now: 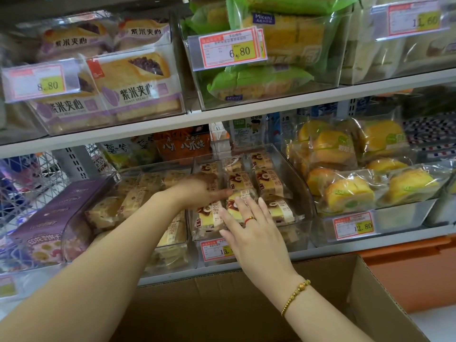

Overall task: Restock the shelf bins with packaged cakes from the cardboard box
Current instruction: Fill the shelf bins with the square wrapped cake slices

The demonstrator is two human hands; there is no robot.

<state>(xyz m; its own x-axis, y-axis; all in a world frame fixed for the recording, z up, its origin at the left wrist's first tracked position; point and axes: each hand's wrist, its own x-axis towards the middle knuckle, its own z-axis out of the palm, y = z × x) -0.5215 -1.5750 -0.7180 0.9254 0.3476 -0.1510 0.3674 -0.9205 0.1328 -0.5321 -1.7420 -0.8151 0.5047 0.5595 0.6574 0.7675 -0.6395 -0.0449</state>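
Packaged cakes (240, 181), the little ones with the red-brown label, sit in rows in the clear middle bin (306, 206) on the lower shelf, and it looks pretty full already.

Going left to right: there's a purple carton (49, 218) at the far left, then a bin of paler sliced cakes (138, 193). The person's left forearm reaches right across that one. The left hand (197, 190) lies over the left rows in the middle bin, fingers stretched out, not closed around anything as far as I can see (thumb is hidden). The right hand (249, 230) is spread flat, fingertips resting on the front packs, holding nothing. Looks to me like tidying or pressing the rows down rather than placing a new pack. Further right is a bin of yellow roll cakes (345, 193). The cardboard box (365, 299) is near, just under the shelf, flaps up. I can't see what's inside.

What I'd worry about:
- The wrappers look slick and the front packs sit at the low front lip, so a firm push could slide one out.
- Soft cake plus flat-hand pressure could mean squashed slices.
- That left forearm could drag packs out of the neighbouring bin when it pulls back.
- The price tag (214, 250) clipped on the front could get knocked off by a wrist.
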